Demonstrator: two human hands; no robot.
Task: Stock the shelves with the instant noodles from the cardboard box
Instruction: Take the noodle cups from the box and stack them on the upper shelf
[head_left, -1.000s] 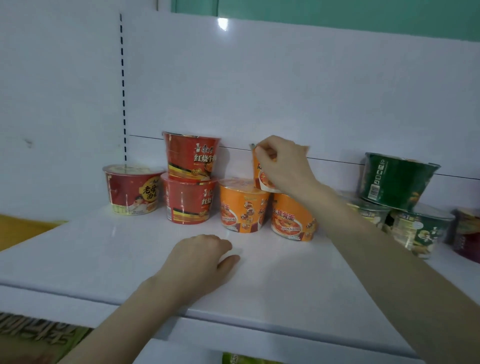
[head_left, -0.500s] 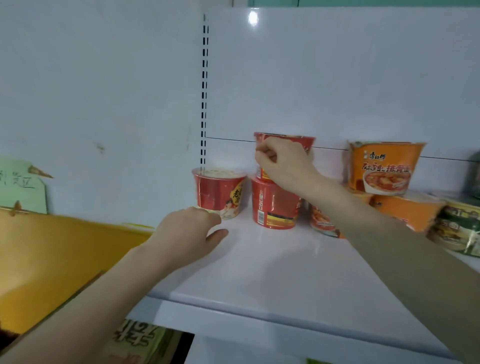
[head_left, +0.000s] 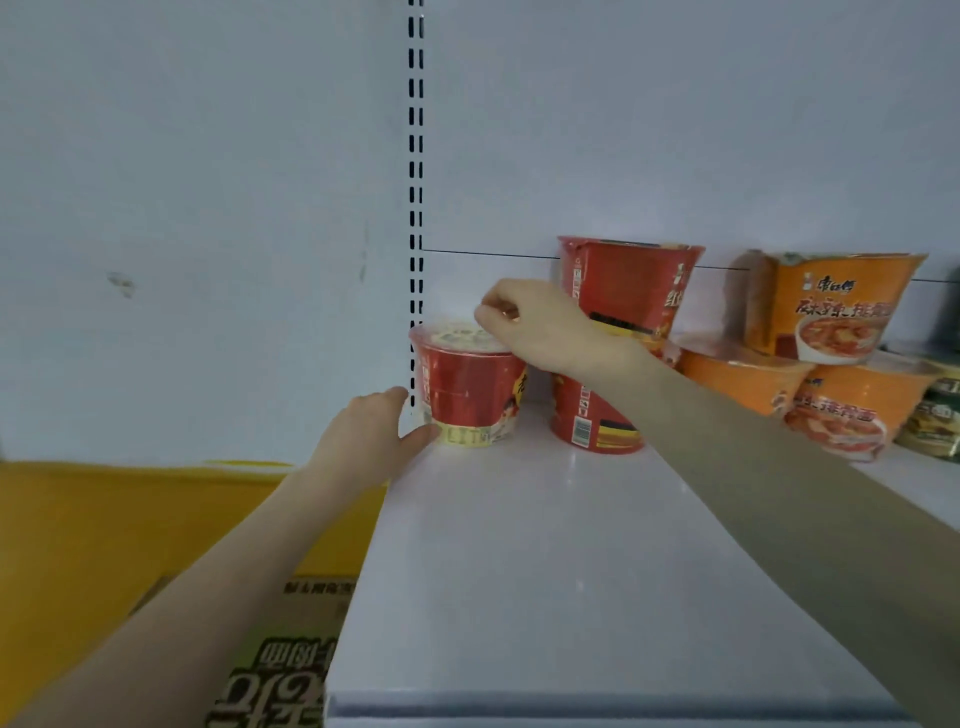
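Squaring up the lone red noodle cup (head_left: 467, 387) on the shelf (head_left: 571, 571), by the look of it: cup directly under the right fingertips, just beyond the left thumb. Left hand (head_left: 363, 441) loosely spread, thumb against the cup's base band, nothing grasped. Right hand (head_left: 540, 327) curled at the lid's rim; hard to tell whether pinching it or merely resting there. Just behind the right knuckles, the red two-cup stack (head_left: 618, 312) (easily toppled by a bump). Best to steady low with the thumb, nudge gently from the rim, keep upright. Cardboard box (head_left: 280, 665) below the left wrist.
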